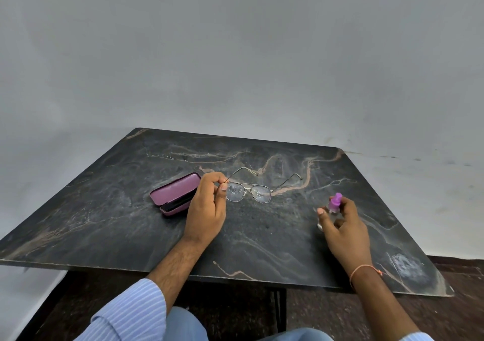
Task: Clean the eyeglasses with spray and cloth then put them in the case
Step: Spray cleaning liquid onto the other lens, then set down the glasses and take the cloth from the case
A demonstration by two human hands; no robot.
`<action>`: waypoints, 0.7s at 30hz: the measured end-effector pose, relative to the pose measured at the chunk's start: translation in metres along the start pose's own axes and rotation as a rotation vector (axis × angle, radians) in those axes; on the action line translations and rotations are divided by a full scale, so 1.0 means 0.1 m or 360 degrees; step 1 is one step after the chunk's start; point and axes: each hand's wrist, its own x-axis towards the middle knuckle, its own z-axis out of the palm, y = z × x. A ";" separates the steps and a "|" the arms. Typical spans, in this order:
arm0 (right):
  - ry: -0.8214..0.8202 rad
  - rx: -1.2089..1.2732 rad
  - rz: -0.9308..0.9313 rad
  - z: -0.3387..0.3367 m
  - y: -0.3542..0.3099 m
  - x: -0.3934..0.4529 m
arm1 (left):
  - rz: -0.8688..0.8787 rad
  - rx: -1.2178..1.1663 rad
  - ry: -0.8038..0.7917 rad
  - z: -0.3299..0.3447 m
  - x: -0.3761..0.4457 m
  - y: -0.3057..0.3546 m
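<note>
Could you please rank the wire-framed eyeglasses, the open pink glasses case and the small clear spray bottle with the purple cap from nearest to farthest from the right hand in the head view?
1. Small clear spray bottle with the purple cap: held in the right hand.
2. Wire-framed eyeglasses: mid-table, pinched by the left hand.
3. Open pink glasses case: farthest, beyond the left hand.

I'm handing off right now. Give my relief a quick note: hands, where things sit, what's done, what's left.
Left hand pinches the glasses at their left hinge, temples unfolded.
Right hand grips the spray bottle low over the table.
Case lies open left of the glasses.
Done: lenses look wet with droplets.
Left: wipe and case the glasses. No cloth is visible.
</note>
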 end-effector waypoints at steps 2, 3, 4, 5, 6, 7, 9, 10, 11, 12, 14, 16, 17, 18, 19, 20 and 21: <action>-0.0022 -0.0008 0.0003 0.00 0.01 -0.01 | 0.0001 -0.0003 -0.0008 -0.01 -0.01 0.01; -0.0033 -0.0009 0.0007 0.00 0.02 -0.01 | 0.0004 -0.0002 -0.0011 -0.01 -0.01 0.02; -0.0050 -0.0005 0.0015 0.00 0.01 -0.02 | 0.0003 0.0000 -0.0010 -0.02 -0.01 0.03; -0.0064 0.0010 0.0028 -0.01 0.00 -0.03 | -0.0001 -0.0001 -0.0008 -0.02 -0.01 0.04; -0.0066 0.0032 0.0033 -0.03 -0.02 -0.05 | -0.0007 -0.0007 -0.0006 -0.02 -0.01 0.05; -0.0033 0.0033 0.0021 -0.05 -0.05 -0.08 | -0.0011 -0.0012 -0.0004 -0.02 -0.01 0.06; 0.0157 -0.0050 -0.0073 -0.11 -0.14 -0.16 | -0.0007 -0.0014 0.0004 -0.04 0.00 0.08; 0.0286 -0.0081 -0.0139 -0.14 -0.19 -0.21 | 0.0009 -0.0012 0.0003 -0.06 0.00 0.08; 0.0398 -0.0073 -0.0200 -0.18 -0.25 -0.26 | 0.0027 -0.0012 -0.0009 -0.08 -0.01 0.09; 0.0470 -0.0028 -0.0247 -0.20 -0.31 -0.30 | 0.0043 -0.0016 -0.0023 -0.10 -0.02 0.09; 0.0337 0.0182 -0.0186 -0.24 -0.48 -0.31 | 0.0076 -0.0038 -0.0067 -0.14 -0.03 0.10; -0.0062 0.0587 0.0244 -0.24 -0.70 -0.24 | 0.0140 -0.0033 -0.0110 -0.19 -0.01 0.15; -0.0290 0.0849 0.0528 -0.26 -0.81 -0.20 | 0.0171 -0.0024 -0.0132 -0.22 0.00 0.17; -0.0505 0.1064 0.0792 -0.28 -0.89 -0.16 | 0.0203 -0.0018 -0.0154 -0.25 0.01 0.21; -0.0695 0.1229 0.0988 -0.30 -0.96 -0.11 | 0.0240 -0.0013 -0.0174 -0.28 0.03 0.24; -0.0839 0.1324 0.1098 -0.30 -1.00 -0.08 | 0.0283 -0.0001 -0.0193 -0.31 0.04 0.28; -0.0954 0.1355 0.1138 -0.31 -1.04 -0.06 | 0.0329 0.0016 -0.0216 -0.34 0.06 0.31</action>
